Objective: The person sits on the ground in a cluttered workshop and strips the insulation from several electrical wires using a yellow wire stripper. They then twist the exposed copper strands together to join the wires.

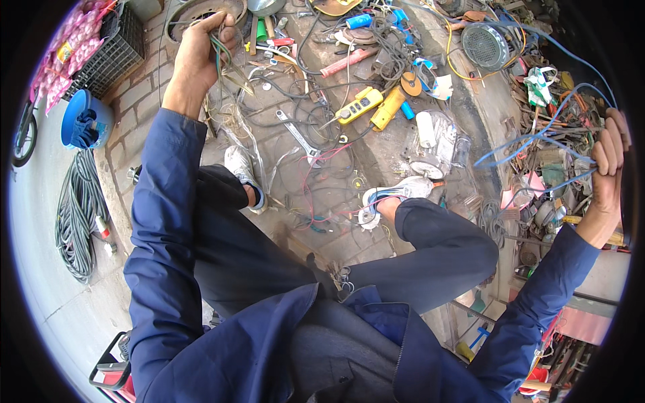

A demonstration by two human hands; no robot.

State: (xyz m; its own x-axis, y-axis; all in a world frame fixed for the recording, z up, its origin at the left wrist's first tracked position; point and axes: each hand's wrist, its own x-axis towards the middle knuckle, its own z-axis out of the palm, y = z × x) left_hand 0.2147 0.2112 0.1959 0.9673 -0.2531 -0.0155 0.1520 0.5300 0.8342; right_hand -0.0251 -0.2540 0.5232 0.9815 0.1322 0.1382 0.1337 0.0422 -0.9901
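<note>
Blue looped cable (537, 136) pinched in my right fingers (610, 144), extending leftward; left fingers (212, 24), well apart, clenching thin grey-green wires (217, 48).

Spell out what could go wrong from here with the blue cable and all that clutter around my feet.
Snagging: the blue cable in your right hand loops over the scrap pile, so a pull might catch something.
Tangling: the cords in your left hand hang close to other loose cords and could knot with them.
Tripping: the wrench lies on the pavement between and ahead of your shoes, so a step might land on it.
</note>
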